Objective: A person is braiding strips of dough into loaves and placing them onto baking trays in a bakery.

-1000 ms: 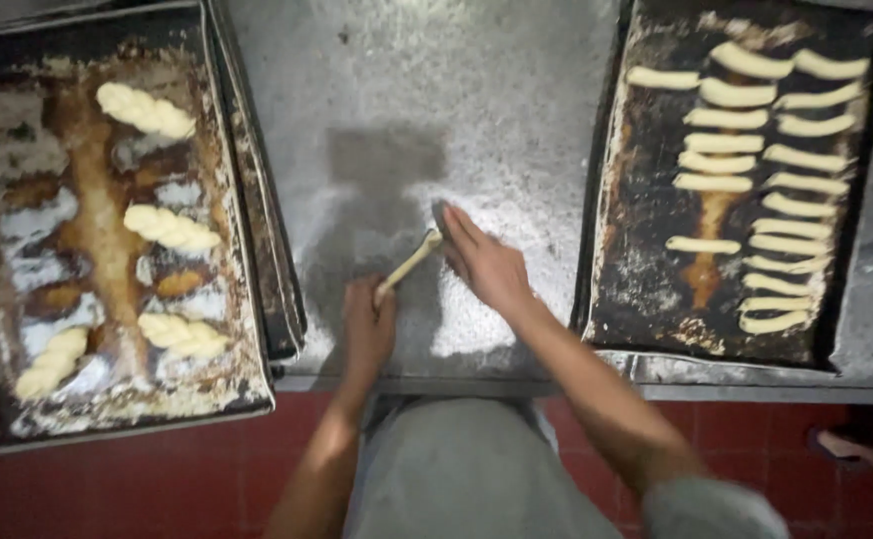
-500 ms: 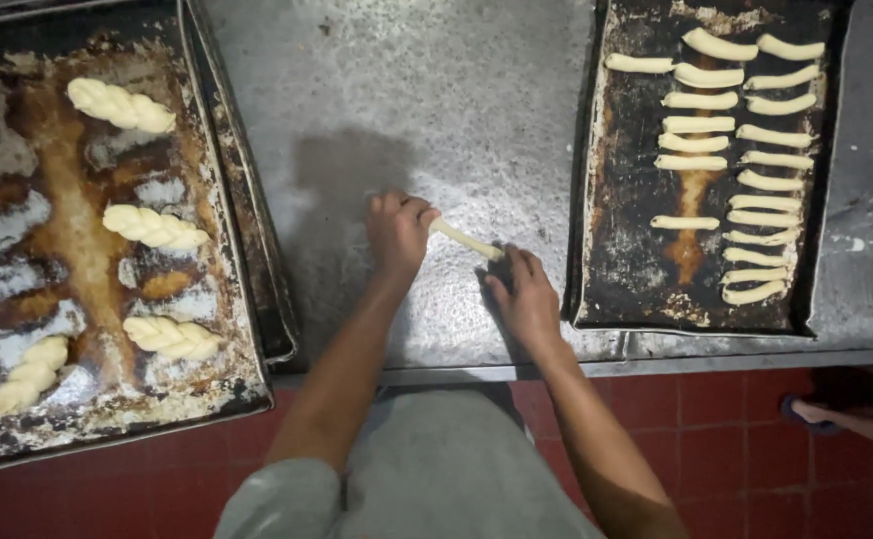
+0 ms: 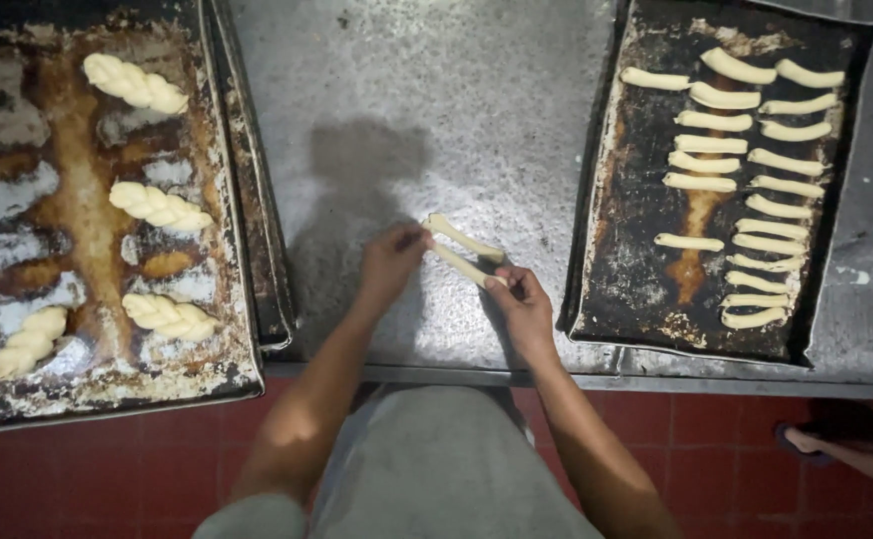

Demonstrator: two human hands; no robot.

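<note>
The dough strip [image 3: 464, 252] is now folded into two strands above the metal table [image 3: 476, 110], no longer one straight piece as a second ago. My left hand [image 3: 388, 262] pinches the fold, my right hand [image 3: 523, 304] pinches the loose ends, so twisting has started.

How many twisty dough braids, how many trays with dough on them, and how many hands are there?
Twisty dough braids: 4, all on the left tray
Trays with dough on them: 2
Hands: 2, the left hand and the right hand, both pinching the dough strands
Total: 8
</note>
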